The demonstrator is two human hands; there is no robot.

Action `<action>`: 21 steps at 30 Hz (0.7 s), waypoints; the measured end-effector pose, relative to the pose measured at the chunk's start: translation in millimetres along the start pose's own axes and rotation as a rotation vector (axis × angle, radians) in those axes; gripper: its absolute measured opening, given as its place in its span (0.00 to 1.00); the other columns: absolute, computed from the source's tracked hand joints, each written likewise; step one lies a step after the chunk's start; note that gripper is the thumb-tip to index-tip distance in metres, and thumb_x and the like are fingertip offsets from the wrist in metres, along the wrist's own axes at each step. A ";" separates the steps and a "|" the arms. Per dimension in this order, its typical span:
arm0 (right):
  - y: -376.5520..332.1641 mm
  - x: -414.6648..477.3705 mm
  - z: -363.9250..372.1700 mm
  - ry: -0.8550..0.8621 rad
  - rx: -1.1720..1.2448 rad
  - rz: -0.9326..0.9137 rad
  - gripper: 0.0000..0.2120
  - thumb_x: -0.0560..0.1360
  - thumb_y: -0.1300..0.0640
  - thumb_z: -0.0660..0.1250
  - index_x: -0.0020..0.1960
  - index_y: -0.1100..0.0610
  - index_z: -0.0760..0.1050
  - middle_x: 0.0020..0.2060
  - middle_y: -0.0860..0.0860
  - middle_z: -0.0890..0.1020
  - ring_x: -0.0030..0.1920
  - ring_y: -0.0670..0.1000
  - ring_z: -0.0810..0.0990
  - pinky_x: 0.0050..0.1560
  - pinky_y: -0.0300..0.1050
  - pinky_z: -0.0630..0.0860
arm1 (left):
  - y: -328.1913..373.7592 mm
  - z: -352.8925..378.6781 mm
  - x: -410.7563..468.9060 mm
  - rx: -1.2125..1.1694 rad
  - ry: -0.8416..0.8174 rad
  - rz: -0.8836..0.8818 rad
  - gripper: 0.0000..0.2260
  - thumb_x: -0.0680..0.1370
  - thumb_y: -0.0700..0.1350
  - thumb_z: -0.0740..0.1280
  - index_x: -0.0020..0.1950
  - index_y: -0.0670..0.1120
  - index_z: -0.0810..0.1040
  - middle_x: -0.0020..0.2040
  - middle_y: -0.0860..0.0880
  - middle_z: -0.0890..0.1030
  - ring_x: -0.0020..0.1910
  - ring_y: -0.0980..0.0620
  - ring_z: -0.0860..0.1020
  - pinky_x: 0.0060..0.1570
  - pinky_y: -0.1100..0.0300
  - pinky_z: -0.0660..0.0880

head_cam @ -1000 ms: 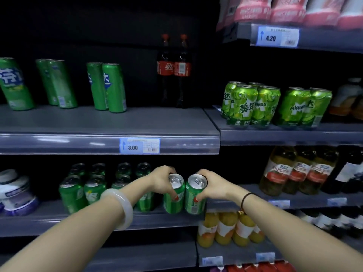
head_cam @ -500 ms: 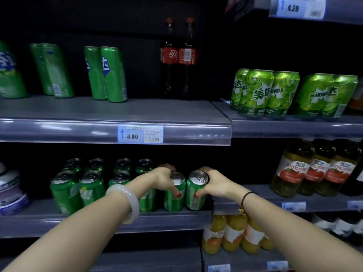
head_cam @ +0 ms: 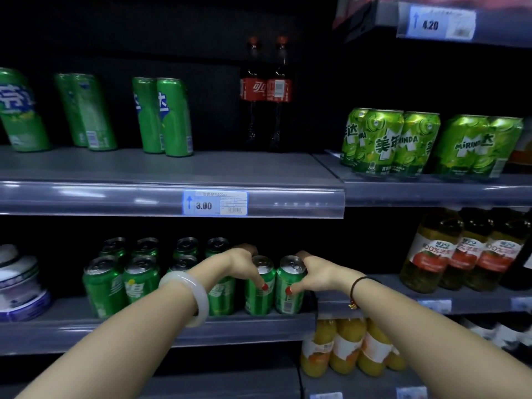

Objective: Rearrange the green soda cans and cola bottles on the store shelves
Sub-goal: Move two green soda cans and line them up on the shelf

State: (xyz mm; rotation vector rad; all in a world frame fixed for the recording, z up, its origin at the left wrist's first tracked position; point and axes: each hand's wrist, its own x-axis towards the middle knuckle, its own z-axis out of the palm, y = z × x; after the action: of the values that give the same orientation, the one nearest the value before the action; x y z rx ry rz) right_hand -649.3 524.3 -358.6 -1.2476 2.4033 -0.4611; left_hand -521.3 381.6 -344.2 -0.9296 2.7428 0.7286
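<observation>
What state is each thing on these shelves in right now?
Left hand: gripping a can.
Right hand: gripping the neighbouring can.
Two held cans: upright, sealed, on the shelf edge.
Cola bottles: upright, capped, side by side.
Tall green cans: standing in pairs.

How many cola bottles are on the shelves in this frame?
2. The left cola bottle and the right cola bottle stand touching, side by side, at the right end of the upper shelf, above the 3.00 price tag. Others may hide behind them.
</observation>
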 end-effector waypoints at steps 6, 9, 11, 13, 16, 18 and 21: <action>-8.2 -13.7 -18.9 -0.051 -0.146 0.082 0.34 0.69 0.47 0.74 0.69 0.61 0.67 0.65 0.55 0.74 0.62 0.54 0.75 0.58 0.41 0.72 | -6.7 -23.0 -14.1 -0.159 0.088 0.008 0.26 0.65 0.48 0.78 0.60 0.44 0.77 0.53 0.45 0.81 0.46 0.49 0.79 0.48 0.58 0.77; -17.3 -24.2 -27.2 -0.091 -0.213 0.089 0.30 0.70 0.47 0.73 0.65 0.61 0.70 0.61 0.55 0.76 0.58 0.54 0.76 0.51 0.40 0.71 | -7.1 -31.9 -32.0 -0.094 0.019 0.020 0.23 0.66 0.46 0.78 0.59 0.43 0.77 0.50 0.46 0.80 0.45 0.50 0.76 0.45 0.59 0.76; -26.7 -33.3 -34.9 -0.117 -0.235 0.080 0.29 0.71 0.47 0.72 0.65 0.61 0.70 0.59 0.54 0.76 0.57 0.53 0.76 0.48 0.40 0.70 | -5.9 -36.7 -45.1 -0.048 -0.106 0.009 0.21 0.68 0.44 0.77 0.58 0.43 0.76 0.48 0.47 0.79 0.44 0.51 0.75 0.38 0.62 0.74; -38.1 -43.5 -43.4 -0.170 -0.240 0.056 0.28 0.72 0.47 0.72 0.65 0.61 0.71 0.59 0.54 0.77 0.57 0.54 0.77 0.51 0.42 0.73 | -5.0 -42.8 -58.3 -0.023 -0.189 -0.014 0.17 0.70 0.44 0.75 0.54 0.45 0.75 0.46 0.48 0.78 0.41 0.52 0.75 0.33 0.64 0.72; -58.9 -59.4 -53.2 -0.262 -0.209 -0.007 0.25 0.72 0.48 0.71 0.64 0.60 0.73 0.56 0.54 0.79 0.56 0.54 0.79 0.56 0.48 0.77 | -2.4 -55.2 -77.7 -0.009 -0.190 -0.021 0.14 0.71 0.45 0.74 0.53 0.47 0.74 0.47 0.48 0.77 0.35 0.56 0.74 0.31 0.65 0.71; -75.3 -69.5 -58.5 -0.307 -0.167 -0.045 0.23 0.73 0.51 0.70 0.64 0.60 0.73 0.50 0.53 0.79 0.47 0.50 0.79 0.48 0.45 0.78 | 1.4 -63.8 -91.4 -0.015 -0.204 -0.030 0.13 0.72 0.45 0.74 0.52 0.48 0.74 0.43 0.49 0.78 0.34 0.57 0.74 0.33 0.64 0.71; -102.8 -83.2 -69.6 -0.360 -0.139 -0.099 0.19 0.75 0.57 0.68 0.65 0.60 0.73 0.52 0.55 0.80 0.40 0.46 0.76 0.38 0.38 0.75 | 8.1 -78.1 -113.9 -0.059 -0.266 -0.073 0.13 0.73 0.44 0.73 0.54 0.47 0.74 0.39 0.52 0.77 0.36 0.57 0.77 0.41 0.61 0.74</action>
State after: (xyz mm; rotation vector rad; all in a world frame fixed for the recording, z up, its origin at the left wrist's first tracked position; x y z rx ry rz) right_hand -567.2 544.2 -235.3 -1.3804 2.1048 -0.0847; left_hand -434.9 409.0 -239.7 -0.8694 2.4570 0.8565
